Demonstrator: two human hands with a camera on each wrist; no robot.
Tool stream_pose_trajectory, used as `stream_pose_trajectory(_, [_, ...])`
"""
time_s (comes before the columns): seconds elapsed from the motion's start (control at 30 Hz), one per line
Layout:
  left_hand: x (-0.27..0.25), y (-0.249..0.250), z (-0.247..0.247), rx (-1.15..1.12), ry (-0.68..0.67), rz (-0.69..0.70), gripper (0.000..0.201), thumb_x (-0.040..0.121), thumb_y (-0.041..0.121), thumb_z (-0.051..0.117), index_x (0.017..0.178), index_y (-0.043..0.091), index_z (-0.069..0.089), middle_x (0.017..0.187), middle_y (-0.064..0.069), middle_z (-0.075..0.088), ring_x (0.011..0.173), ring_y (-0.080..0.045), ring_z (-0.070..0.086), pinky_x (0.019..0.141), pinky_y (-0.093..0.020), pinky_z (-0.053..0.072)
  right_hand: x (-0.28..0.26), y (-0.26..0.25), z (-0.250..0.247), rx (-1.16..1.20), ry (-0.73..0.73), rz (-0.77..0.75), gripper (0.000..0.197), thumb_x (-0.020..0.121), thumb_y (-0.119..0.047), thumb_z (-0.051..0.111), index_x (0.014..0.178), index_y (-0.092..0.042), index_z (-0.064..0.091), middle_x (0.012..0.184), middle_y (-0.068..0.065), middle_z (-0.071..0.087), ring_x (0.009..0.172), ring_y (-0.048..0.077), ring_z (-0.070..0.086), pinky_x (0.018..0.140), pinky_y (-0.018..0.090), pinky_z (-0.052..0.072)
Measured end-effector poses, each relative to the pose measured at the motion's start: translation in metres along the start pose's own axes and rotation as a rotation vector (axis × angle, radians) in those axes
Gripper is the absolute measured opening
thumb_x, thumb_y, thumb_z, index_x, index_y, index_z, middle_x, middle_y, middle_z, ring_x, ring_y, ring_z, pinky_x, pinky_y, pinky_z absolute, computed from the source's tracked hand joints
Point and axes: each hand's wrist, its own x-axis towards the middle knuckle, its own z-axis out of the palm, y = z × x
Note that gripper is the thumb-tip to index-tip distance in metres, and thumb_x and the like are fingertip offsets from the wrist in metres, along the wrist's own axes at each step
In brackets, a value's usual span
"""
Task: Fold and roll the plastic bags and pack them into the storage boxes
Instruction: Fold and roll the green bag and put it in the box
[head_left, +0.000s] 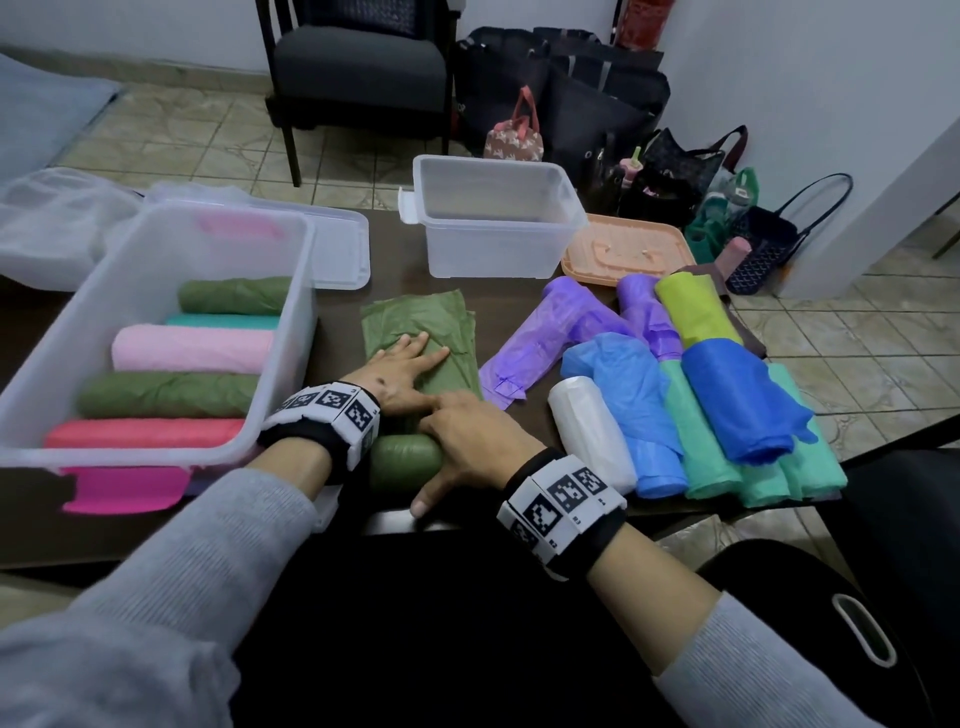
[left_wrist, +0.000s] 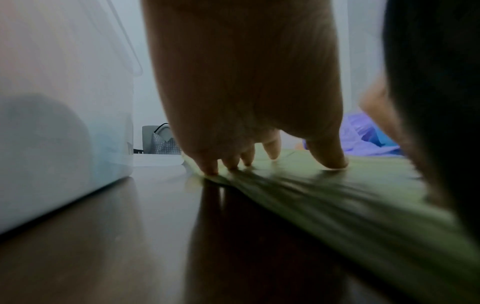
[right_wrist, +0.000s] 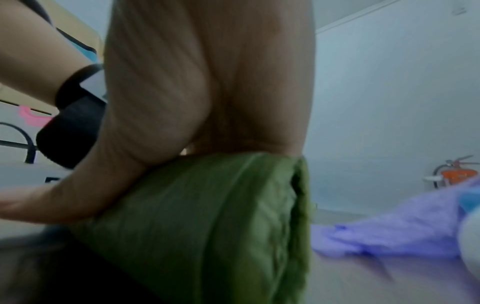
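Note:
A green plastic bag lies on the dark table, its near end wound into a roll and its far end flat. My left hand presses straight fingers down on the flat part, and its fingertips dent the green bag. My right hand cups over the roll, thumb against its near side. In the right wrist view the palm sits on the green roll. The left storage box holds several rolled bags. An empty box stands behind.
Rolled and loose bags in purple, blue, white, teal and yellow-green lie on the right. An orange lid and a clear lid lie at the back. The left box wall stands close beside my left hand.

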Motion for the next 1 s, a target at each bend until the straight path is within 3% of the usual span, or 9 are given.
stream_pose_trajectory(0.13, [-0.004,0.002,-0.005,-0.24,0.17,-0.009,0.078,0.088,0.039,0.059,0.15,0.018,0.017,0.158,-0.01,0.011,0.146,-0.022,0.008,0.118,-0.045,0.011,-0.002,0.007,0.002,0.138,0.049,-0.006,0.089,0.052,-0.045,0.087,0.12,-0.01,0.042,0.114,0.013,0.061,0.105,0.03,0.057,0.084,0.039,0.048])
stream_pose_trajectory(0.2, [-0.01,0.003,-0.009,-0.294,0.317,-0.04,0.06,0.088,0.031,0.062,0.14,0.014,0.039,0.148,-0.011,0.034,0.138,-0.024,0.031,0.113,-0.039,0.025,-0.003,0.009,0.004,0.164,0.082,0.009,0.087,0.051,-0.044,0.088,0.113,-0.009,0.039,0.107,0.013,0.062,0.096,0.031,0.059,0.08,0.041,0.048])
stream_pose_trajectory(0.27, [-0.019,0.004,-0.012,-0.246,0.428,-0.112,0.037,0.087,0.025,0.062,0.123,0.015,0.057,0.131,-0.011,0.05,0.124,-0.027,0.046,0.105,-0.038,0.036,-0.004,0.009,0.003,0.16,0.097,0.025,0.076,0.053,-0.047,0.087,0.106,-0.009,0.046,0.101,0.012,0.061,0.094,0.03,0.057,0.077,0.04,0.046])
stream_pose_trajectory(0.4, [-0.039,0.013,-0.006,-0.317,0.415,-0.178,0.017,0.085,0.012,0.059,0.102,0.016,0.065,0.112,-0.01,0.064,0.105,-0.028,0.059,0.092,-0.036,0.047,0.004,0.011,-0.006,0.054,0.077,0.029,0.071,0.06,-0.056,0.078,0.112,-0.01,0.064,0.1,0.009,0.049,0.102,0.026,0.048,0.085,0.039,0.044])
stream_pose_trajectory(0.5, [-0.053,0.018,-0.005,-0.413,0.431,-0.187,0.012,0.085,0.009,0.06,0.094,0.017,0.063,0.101,-0.011,0.066,0.096,-0.027,0.061,0.084,-0.033,0.05,0.009,0.013,-0.012,0.149,0.041,0.041,0.075,0.065,-0.047,0.08,0.127,-0.014,0.054,0.105,0.011,0.056,0.103,0.026,0.055,0.084,0.032,0.045])
stream_pose_trajectory(0.63, [-0.074,0.013,-0.011,-0.554,0.433,-0.185,0.024,0.088,0.0,0.053,0.093,0.019,0.066,0.081,0.006,0.066,0.089,-0.013,0.064,0.076,-0.02,0.042,0.013,0.015,-0.017,0.212,0.081,0.067,0.058,0.068,-0.039,0.081,0.11,-0.009,0.054,0.105,0.009,0.063,0.097,0.023,0.057,0.075,0.029,0.041])
stream_pose_trajectory(0.77, [-0.09,0.013,-0.009,-0.435,0.213,-0.119,0.04,0.08,0.001,0.062,0.117,0.016,0.065,0.111,-0.003,0.069,0.106,-0.013,0.062,0.088,-0.015,0.042,0.018,0.016,-0.02,0.215,0.048,0.078,0.048,0.074,-0.037,0.077,0.108,-0.007,0.06,0.106,0.01,0.064,0.098,0.024,0.057,0.067,0.024,0.033])
stream_pose_trajectory(0.9, [-0.087,0.014,-0.003,-0.265,0.159,-0.124,0.065,0.059,0.022,0.084,0.121,0.026,0.063,0.114,-0.006,0.067,0.107,-0.02,0.061,0.09,-0.027,0.049,0.017,0.013,-0.021,0.082,0.044,0.082,0.049,0.085,-0.042,0.063,0.121,-0.009,0.06,0.118,0.015,0.052,0.116,0.027,0.044,0.09,0.029,0.035])
stream_pose_trajectory(1.0, [-0.082,0.02,-0.002,-0.212,0.165,-0.154,0.073,0.051,0.024,0.089,0.12,0.022,0.063,0.112,-0.009,0.066,0.106,-0.024,0.062,0.089,-0.034,0.051,0.009,0.008,-0.01,0.053,0.088,0.074,0.062,0.087,-0.041,0.061,0.137,-0.009,0.041,0.127,0.016,0.045,0.121,0.031,0.042,0.1,0.035,0.033])
